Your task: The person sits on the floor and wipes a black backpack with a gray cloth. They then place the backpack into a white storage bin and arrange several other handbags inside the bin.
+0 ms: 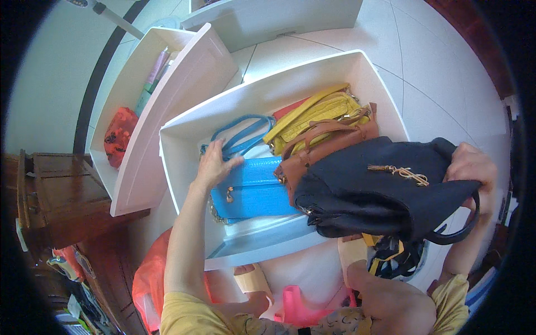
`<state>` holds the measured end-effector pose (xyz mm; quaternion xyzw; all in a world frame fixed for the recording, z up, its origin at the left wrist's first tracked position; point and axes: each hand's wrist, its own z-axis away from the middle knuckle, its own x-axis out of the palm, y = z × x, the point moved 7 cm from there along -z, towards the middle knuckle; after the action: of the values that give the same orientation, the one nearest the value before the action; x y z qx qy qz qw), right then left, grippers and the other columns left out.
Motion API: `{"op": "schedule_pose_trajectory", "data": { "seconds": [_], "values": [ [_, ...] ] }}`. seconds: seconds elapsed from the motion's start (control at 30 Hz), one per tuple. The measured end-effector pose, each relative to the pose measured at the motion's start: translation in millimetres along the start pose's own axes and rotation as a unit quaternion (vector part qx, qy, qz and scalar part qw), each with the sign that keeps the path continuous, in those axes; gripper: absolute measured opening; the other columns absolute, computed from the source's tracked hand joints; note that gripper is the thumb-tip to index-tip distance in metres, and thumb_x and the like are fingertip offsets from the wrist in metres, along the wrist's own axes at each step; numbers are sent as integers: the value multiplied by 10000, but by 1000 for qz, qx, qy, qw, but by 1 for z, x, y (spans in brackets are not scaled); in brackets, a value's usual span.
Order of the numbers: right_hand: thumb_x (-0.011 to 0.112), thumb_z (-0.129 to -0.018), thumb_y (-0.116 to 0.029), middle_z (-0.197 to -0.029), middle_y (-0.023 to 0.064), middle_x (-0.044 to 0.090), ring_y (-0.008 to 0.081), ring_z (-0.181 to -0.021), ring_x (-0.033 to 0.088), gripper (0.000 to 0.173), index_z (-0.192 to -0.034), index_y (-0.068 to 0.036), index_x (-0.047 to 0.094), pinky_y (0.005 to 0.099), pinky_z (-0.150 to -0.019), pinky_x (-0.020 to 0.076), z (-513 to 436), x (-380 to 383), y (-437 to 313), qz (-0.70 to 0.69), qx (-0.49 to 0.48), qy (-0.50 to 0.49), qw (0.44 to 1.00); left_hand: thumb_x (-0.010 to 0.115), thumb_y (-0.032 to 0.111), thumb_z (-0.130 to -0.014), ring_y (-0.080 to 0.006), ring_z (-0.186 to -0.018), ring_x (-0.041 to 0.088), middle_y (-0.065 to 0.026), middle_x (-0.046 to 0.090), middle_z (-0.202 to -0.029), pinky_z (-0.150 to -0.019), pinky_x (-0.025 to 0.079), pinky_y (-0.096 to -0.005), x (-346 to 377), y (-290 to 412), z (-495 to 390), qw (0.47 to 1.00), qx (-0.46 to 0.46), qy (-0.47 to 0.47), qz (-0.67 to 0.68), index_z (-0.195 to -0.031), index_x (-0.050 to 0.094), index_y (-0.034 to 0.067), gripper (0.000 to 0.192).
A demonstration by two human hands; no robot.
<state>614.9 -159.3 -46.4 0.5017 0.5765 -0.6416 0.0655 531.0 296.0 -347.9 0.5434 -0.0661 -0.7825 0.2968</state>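
Note:
My right hand (471, 167) grips the end of a black bag (377, 188) with a gold-coloured tassel charm and a black loop handle. The bag hangs over the right side of a white plastic drawer (264, 94) and hides part of it. Inside the drawer, my left hand (215, 165) rests with its thumb apart, on the upper left of a blue handbag (255, 197) beside its blue strap (243, 119). A brown handbag (326, 150) leans between the blue and black bags. Behind it lies a yellow bag (318, 111), with a red item (291, 109) partly covered.
Another plastic drawer (176, 113) at the left holds a red patterned pouch (120, 136) and tubes (157, 67). A further drawer (276, 19) stands at the far side. Near my feet are a red plastic bag (153, 272), a pink object (293, 307) and dark straps (395, 255).

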Motion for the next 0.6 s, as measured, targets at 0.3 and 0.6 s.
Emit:
{"op": "schedule_pose_trajectory", "data": {
  "seconds": [0.3, 0.6],
  "values": [
    [831, -755, -406, -765, 27, 717, 175, -664, 614, 315, -809, -114, 723, 331, -617, 401, 9, -4, 9, 17, 24, 0, 1000, 731, 529, -854, -399, -1279, 525, -244, 499, -1403, -1068, 419, -520, 16, -26, -61, 995, -31, 91, -16, -1410, 440, 16, 811],
    [830, -767, -390, -787, 27, 728, 163, -686, 630, 302, -872, -119, 745, 326, -614, 386, 8, -2, 17, 4, 24, -12, 1000, 722, 747, -723, -362, -1158, 622, -222, 694, -1059, -1002, 481, -443, 31, -5, -68, 992, 11, -85, -89, -1037, 716, -24, 833]
  ]
}}
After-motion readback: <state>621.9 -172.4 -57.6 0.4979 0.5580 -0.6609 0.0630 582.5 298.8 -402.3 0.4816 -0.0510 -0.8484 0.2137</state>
